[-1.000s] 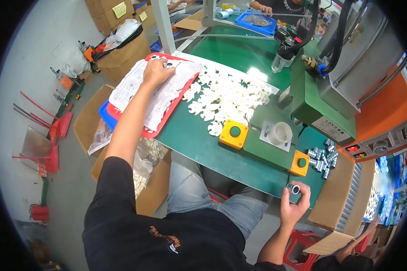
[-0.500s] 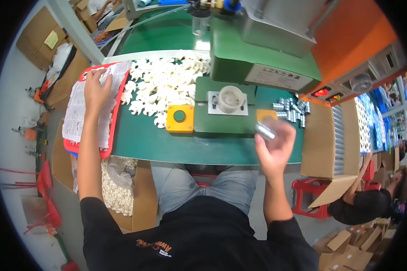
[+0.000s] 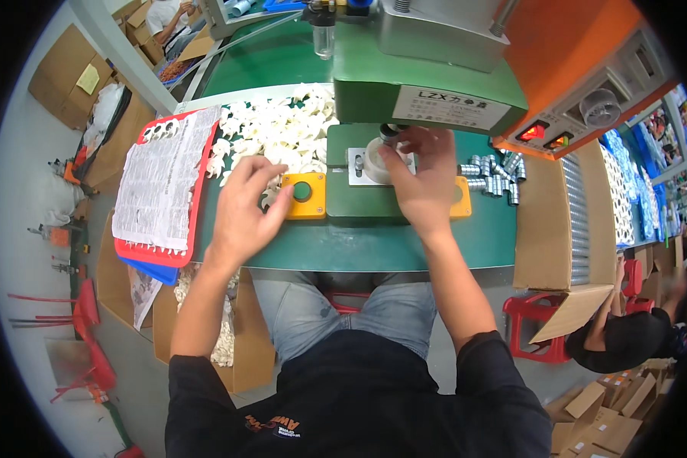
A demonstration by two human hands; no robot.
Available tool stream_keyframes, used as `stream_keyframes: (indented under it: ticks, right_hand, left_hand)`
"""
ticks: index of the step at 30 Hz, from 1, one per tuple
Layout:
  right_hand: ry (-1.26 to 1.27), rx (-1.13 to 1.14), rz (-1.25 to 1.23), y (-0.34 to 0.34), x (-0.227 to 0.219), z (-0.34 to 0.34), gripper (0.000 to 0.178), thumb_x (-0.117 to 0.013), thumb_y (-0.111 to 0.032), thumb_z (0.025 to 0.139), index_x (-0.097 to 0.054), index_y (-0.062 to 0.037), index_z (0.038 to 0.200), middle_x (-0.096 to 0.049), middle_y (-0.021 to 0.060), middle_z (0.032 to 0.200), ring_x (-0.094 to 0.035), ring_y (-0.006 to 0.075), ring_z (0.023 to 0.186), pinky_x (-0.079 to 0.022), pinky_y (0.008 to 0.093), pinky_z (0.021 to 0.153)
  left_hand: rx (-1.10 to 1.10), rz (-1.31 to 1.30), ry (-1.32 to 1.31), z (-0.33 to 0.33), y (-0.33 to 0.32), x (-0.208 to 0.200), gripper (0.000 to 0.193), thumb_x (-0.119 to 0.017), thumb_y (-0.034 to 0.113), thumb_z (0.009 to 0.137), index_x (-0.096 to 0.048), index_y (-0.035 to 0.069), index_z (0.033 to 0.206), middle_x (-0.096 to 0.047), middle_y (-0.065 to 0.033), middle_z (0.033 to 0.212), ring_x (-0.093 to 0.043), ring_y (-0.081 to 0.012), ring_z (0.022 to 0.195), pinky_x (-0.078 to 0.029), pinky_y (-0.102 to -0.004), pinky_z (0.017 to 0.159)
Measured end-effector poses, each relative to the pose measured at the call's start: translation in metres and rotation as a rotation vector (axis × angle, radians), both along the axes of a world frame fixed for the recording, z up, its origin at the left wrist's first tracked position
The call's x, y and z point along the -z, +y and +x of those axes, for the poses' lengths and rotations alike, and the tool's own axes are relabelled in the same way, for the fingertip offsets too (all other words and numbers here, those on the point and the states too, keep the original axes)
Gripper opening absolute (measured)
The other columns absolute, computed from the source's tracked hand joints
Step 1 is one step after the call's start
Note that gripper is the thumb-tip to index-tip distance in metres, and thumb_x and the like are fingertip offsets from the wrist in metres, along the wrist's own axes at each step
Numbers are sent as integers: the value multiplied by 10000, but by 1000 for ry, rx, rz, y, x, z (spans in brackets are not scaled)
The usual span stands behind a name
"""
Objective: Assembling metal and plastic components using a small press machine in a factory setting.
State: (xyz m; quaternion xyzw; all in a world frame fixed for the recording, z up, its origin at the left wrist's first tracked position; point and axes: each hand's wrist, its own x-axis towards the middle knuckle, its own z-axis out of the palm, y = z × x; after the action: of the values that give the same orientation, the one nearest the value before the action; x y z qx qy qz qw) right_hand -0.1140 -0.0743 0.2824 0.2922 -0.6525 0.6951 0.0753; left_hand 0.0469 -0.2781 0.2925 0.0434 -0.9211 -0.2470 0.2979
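Observation:
My right hand [image 3: 426,183] is at the green press, its thumb and fingers closed around a short silver metal sleeve [image 3: 390,133]. The sleeve is just above a round whitish cup-shaped holder [image 3: 375,162] on the press bed, partly hidden by my fingers. My left hand [image 3: 246,208] hovers beside a yellow button box [image 3: 304,196] with a green button; its fingers are apart and no held object shows. Loose white curved plastic pieces [image 3: 275,130] lie heaped beyond it. More silver sleeves [image 3: 498,177] lie in a pile to the right of my right hand.
A red tray [image 3: 193,206] covered with newspaper [image 3: 160,183] stands at the left table edge. The press head [image 3: 427,91] overhangs the holder. Another yellow button box [image 3: 461,197] is right of the bed. An orange control box [image 3: 580,76] and a carton of metal tubes [image 3: 542,221] stand at right.
My left hand has left the newspaper-covered tray and come right to the yellow button box. My right hand has carried the metal sleeve up and left to the holder under the press head.

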Motion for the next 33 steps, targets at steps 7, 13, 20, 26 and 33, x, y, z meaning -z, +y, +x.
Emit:
stream_keyframes:
  ticks: [7,13,20,26,33]
  right_hand:
    - [60,36,-70,-3,3,-3,525,-752,57,842,-445,-9,1262,-647,102,1103,-616,172,978,-494,316,909]
    - [102,94,3,2,5,-9,460,-756,25,836,-492,4,1213,-647,110,1105,-634,189,969,-504,324,910]
    - [461,298,197,43,29,20,416,-779,26,768,-605,1,1145,-691,168,1090,-685,337,935,-553,408,836]
    - [574,-161,405,74,69,71,390,-770,55,759,-634,-15,1119,-683,170,1104,-682,361,952,-570,432,814]
    - [439,-126,509,74,66,75,472,-778,-8,781,-611,9,1223,-664,197,1154,-661,383,987,-549,433,875]
  left_hand:
    - [39,72,-10,4,24,10,242,-757,65,819,-716,-24,1041,-628,-145,1002,-650,-304,899,-535,-379,792]
    - [42,42,-23,3,30,14,238,-762,75,815,-719,-18,1029,-632,-139,1005,-643,-310,924,-532,-397,824]
    - [32,-173,-28,11,32,12,265,-770,85,806,-720,-7,1050,-662,-129,1053,-609,-325,1021,-521,-419,873]
    - [43,-314,13,9,35,9,254,-771,86,803,-726,13,1041,-681,-127,1077,-607,-333,1003,-522,-429,865]
    - [-92,-291,18,-35,-12,7,268,-763,136,849,-733,7,1082,-669,-160,1074,-620,-346,997,-517,-434,881]
